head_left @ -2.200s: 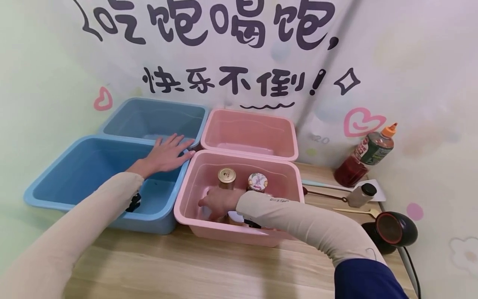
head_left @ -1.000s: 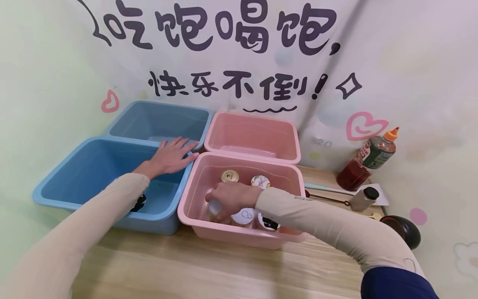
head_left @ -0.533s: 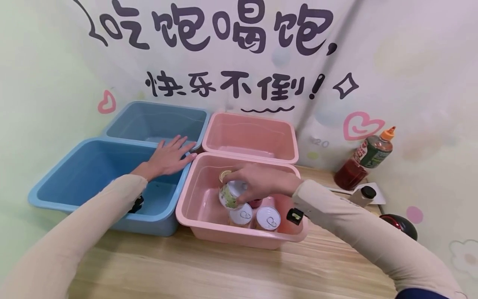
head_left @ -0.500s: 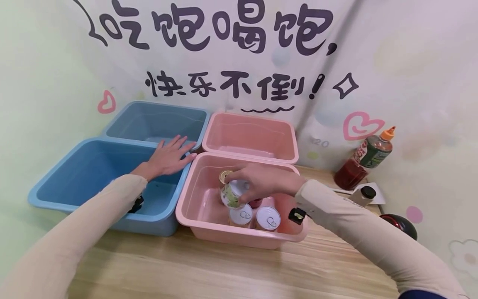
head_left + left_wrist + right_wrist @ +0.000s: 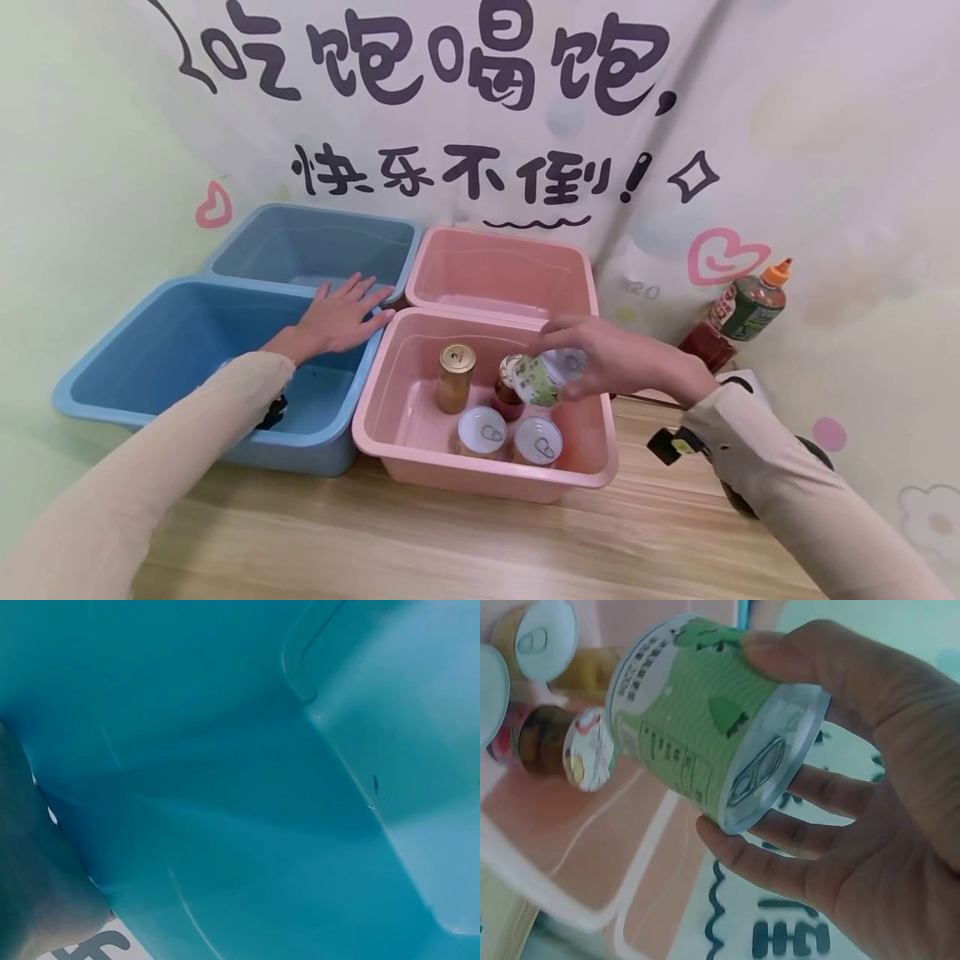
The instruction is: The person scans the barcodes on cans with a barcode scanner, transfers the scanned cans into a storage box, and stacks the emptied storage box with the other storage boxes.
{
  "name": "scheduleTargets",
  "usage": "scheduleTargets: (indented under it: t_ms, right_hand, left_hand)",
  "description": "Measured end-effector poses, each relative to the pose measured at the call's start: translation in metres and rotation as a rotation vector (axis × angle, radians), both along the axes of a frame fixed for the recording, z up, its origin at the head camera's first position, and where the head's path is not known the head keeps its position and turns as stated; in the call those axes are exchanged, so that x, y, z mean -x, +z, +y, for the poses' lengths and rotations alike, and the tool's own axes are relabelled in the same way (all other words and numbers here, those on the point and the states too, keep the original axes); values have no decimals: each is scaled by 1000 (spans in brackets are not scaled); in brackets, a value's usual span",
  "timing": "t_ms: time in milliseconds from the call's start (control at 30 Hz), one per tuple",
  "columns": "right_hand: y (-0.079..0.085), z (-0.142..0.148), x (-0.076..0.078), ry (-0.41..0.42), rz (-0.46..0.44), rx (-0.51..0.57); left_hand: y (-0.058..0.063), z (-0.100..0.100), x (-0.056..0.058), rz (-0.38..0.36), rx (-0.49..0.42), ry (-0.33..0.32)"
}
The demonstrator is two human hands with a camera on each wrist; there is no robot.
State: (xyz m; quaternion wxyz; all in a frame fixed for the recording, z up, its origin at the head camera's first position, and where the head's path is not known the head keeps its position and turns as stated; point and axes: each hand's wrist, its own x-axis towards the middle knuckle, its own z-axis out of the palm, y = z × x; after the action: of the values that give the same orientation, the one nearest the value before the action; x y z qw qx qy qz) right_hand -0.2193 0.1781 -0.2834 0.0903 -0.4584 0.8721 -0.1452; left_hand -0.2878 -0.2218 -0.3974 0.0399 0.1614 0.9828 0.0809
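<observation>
My right hand [image 5: 618, 360] grips a green-and-white tin can [image 5: 537, 381] by its pull-tab end, thumb on one side and fingers on the other. The can is tilted above the right part of the front pink bin [image 5: 465, 482]. Inside that bin stand a tall gold can [image 5: 454, 385], a dark jar [image 5: 507, 403] partly hidden behind the held can, and two cans with silver pull-tab lids, a left can [image 5: 481, 432] and a right can [image 5: 537, 442]. My left hand [image 5: 335, 318] rests with fingers spread over the rim of the front blue bin [image 5: 300, 457].
A second blue bin [image 5: 300, 218] and a second pink bin [image 5: 502, 250] stand behind, against the printed wall cloth. At right are a sauce bottle [image 5: 750, 308] and a black object [image 5: 738, 498], partly behind my right arm. Wooden table [image 5: 450, 550] runs along the front.
My right hand has gripped the green can at the left of the front pink bin, lifted it and carried it rightward, uncovering the gold can. My left hand stays in place.
</observation>
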Motion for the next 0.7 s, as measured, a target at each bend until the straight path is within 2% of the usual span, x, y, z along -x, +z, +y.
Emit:
scheduleTargets:
  t_ms: [133,267,500,700]
  right_hand:
    - [1,22,-9,-104,-14,-5]
    - [0,42,-20,-166,-5,2]
    - [-5,80,-38,-212,102,30]
    - [-11,115,-45,-281,164,49]
  left_hand:
    - [0,0,-2,9,0,-3]
    - [-1,0,-2,12,-7,-5]
    - [-2,1,-1,1,-20,1]
    - [-1,0,-1,8,-20,5]
